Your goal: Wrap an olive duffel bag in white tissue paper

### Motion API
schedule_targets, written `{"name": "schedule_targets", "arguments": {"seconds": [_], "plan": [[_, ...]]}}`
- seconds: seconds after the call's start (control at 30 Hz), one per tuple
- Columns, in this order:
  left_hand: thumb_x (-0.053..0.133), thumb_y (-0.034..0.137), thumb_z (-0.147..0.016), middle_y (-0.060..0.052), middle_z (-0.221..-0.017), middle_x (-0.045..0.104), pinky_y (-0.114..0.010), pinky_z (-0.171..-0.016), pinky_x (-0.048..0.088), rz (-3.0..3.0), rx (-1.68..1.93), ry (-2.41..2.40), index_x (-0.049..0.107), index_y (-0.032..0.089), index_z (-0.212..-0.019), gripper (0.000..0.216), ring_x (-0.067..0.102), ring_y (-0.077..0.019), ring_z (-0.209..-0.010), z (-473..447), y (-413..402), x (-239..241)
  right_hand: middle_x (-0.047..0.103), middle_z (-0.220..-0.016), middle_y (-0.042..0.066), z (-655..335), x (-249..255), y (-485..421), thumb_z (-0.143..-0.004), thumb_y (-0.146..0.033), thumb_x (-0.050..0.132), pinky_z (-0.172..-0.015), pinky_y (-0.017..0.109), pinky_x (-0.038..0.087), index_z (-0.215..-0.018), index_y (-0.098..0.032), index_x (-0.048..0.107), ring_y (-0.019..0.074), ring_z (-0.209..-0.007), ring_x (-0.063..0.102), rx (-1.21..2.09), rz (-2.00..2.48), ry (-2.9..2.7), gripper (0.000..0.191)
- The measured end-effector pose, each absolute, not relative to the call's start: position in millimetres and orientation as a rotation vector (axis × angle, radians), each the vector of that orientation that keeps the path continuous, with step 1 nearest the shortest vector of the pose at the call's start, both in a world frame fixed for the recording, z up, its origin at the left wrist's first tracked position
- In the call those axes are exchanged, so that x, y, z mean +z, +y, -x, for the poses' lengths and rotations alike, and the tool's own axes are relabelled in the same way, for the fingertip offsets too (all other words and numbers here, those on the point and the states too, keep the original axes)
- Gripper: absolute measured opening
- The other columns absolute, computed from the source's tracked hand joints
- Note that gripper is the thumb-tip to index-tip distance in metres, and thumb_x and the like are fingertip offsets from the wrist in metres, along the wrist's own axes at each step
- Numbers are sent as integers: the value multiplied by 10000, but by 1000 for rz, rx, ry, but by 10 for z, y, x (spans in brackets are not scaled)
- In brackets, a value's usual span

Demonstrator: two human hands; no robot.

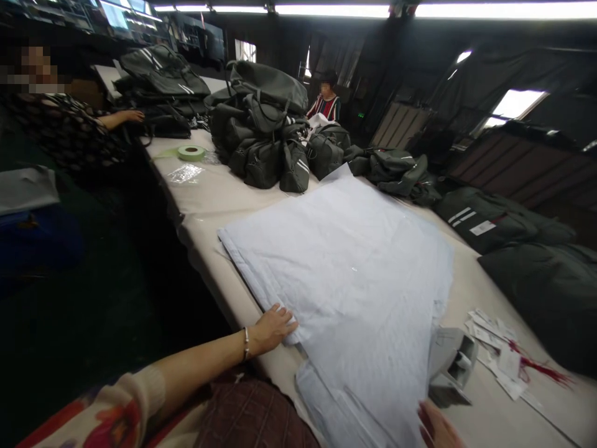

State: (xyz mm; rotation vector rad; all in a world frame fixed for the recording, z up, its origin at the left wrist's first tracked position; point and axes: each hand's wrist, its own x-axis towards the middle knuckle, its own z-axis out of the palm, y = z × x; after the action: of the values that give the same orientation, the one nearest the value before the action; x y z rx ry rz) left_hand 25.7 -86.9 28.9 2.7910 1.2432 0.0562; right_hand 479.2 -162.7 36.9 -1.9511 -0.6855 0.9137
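A large, thin white sheet [345, 267], which looks like plastic bagging, lies spread and wrinkled over the table in front of me. My left hand [273, 326] rests on its near left edge, fingers stretched out over the layered border. At the bottom, my right hand [438, 426] is beside the sheet's lower right edge, fingers apart and partly cut off by the frame. Whether it touches the sheet I cannot tell. Just above that hand stands a shiny grey box-like object [450, 361] whose kind is unclear.
White tags [508, 364] with red cords lie at right on the table [198, 233]. Dark green bags [265, 124] are piled at the back, and more bags [504, 218] line the right. A green tape roll [191, 152] sits far left. Two people are near the far table.
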Motion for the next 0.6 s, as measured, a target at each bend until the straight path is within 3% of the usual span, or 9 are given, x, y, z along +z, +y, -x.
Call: {"name": "schedule_targets", "arguments": {"seconds": [0.1, 0.2, 0.27, 0.47, 0.6], "plan": [[560, 177, -920, -132, -1076, 644, -473, -962, 379, -2800, 97, 1204, 612, 187, -1175, 260, 579, -286, -994, -278, -810, 260, 736, -886, 82, -3830, 742, -1347, -486, -629, 818, -683, 363, 586, -849, -243, 694, 260, -801, 708, 1146, 1857, -676, 544], [560, 195, -934, -116, -1026, 649, -454, -917, 400, -2810, 121, 1139, 621, 184, -1133, 208, 581, -276, -953, -268, -749, 263, 725, -848, 65, -2827, 961, -973, -622, -641, 752, -623, 277, 529, -851, -179, 679, 169, -695, 664, 1503, 1733, -1018, 521], [549, 202, -946, -112, -1025, 646, -441, -883, 411, -2809, 135, 1103, 611, 183, -1139, 203, 580, -274, -948, -244, -719, 280, 719, -819, 64, -2352, 942, -748, -636, -633, 733, -571, 245, 491, -818, -163, 669, 142, -648, 638, 1591, 1732, -1101, 508], [520, 185, -962, -110, -1040, 637, -416, -827, 424, -2770, 170, 1012, 597, 159, -1110, 169, 573, -268, -944, -178, -664, 309, 683, -661, 34, -1955, 521, -330, -751, -490, 667, -493, 226, 406, -679, -169, 601, 122, -537, 588, 1492, 2089, -1269, 336], [515, 191, -967, -113, -1040, 635, -404, -779, 430, -2743, 186, 926, 594, 144, -1110, 170, 571, -269, -936, -169, -610, 273, 615, -507, 16, -2006, 409, -216, -765, -413, 687, -548, 262, 431, -575, -185, 598, 154, -516, 592, 1345, 2369, -1468, 310]]}}
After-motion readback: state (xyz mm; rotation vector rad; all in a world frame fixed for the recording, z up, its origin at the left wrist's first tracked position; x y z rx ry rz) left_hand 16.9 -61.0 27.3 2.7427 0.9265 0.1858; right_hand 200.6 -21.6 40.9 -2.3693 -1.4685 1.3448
